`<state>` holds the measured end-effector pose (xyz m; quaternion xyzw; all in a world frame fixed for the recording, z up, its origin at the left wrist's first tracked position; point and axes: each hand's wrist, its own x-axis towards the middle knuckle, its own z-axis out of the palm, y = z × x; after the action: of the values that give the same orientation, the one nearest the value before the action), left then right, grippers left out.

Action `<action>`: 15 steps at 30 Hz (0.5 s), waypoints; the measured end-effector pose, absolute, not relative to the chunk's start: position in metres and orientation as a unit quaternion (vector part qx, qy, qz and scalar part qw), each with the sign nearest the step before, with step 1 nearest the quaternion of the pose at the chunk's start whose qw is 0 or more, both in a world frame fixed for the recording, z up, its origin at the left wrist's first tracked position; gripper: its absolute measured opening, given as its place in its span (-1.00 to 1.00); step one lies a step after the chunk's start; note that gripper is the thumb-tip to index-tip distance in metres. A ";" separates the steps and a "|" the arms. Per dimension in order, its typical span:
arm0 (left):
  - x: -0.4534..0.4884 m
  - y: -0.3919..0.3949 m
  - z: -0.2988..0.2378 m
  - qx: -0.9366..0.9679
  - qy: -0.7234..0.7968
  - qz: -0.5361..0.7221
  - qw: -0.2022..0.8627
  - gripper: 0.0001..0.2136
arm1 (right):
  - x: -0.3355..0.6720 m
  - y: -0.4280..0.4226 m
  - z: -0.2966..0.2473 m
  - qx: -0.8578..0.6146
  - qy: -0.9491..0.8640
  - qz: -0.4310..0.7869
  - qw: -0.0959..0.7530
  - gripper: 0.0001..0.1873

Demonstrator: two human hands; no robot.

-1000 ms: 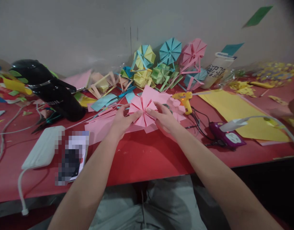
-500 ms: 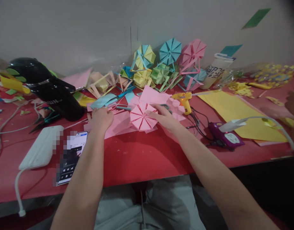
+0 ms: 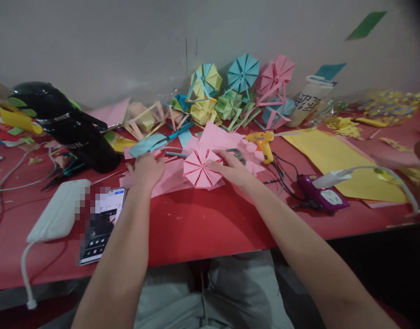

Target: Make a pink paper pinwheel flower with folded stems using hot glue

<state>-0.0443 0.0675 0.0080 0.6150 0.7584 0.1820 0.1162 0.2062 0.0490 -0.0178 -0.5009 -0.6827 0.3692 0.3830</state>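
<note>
A pink folded paper pinwheel [image 3: 199, 167] is seen lying on the red desk [image 3: 203, 224], on a spread of pink paper sheets [image 3: 169, 179]. Its 3 o'clock edge is pinched by the fingers of the right hand [image 3: 234, 168]. At 9 o'clock from the pinwheel, a little apart from it, the left hand [image 3: 146, 168] is pressed down on the pink sheets with fingers curled; whether anything is gripped under it cannot be told.

At 1 o'clock from the pinwheel a yellow glue gun [image 3: 263, 144] is found, with scissors [image 3: 238, 153] partly hidden just behind the right hand. Farther at 3 o'clock a purple device [image 3: 321, 196] with a white plug is seen on a yellow paper sheet [image 3: 343, 164]. At 12 o'clock, finished paper pinwheels [image 3: 242, 73] in yellow, blue, green and pink are stacked against the wall. At 9 o'clock a black kettle [image 3: 69, 128] is set, and at 8 o'clock a phone [image 3: 103, 224] beside a white power bank [image 3: 57, 211].

Against the frame half a second earlier, the pinwheel has been shifted slightly toward 10 o'clock and the left hand slightly toward it; a second ago the pinwheel was held up by both hands.
</note>
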 end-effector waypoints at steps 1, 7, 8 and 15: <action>-0.043 0.067 0.009 0.611 0.762 0.176 0.121 -0.65 | 0.205 0.048 -0.017 -0.504 -0.684 0.364 0.381 -0.37; -0.037 0.063 0.016 0.604 0.773 0.151 0.123 -0.60 | 0.209 0.052 -0.015 -0.543 -0.678 0.261 0.421 -0.38; -0.036 0.062 0.016 0.607 0.769 0.162 0.116 -0.59 | 0.214 0.054 -0.013 -0.560 -0.672 0.236 0.422 -0.43; -0.041 0.067 0.006 0.619 0.712 0.323 0.077 -0.69 | 0.266 0.062 0.000 -0.727 -0.583 0.079 0.354 -0.65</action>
<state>-0.0410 0.0669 0.0060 0.6189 0.7117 0.3233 0.0770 0.2663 0.0621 0.0005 -0.7267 -0.5833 0.0794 0.3541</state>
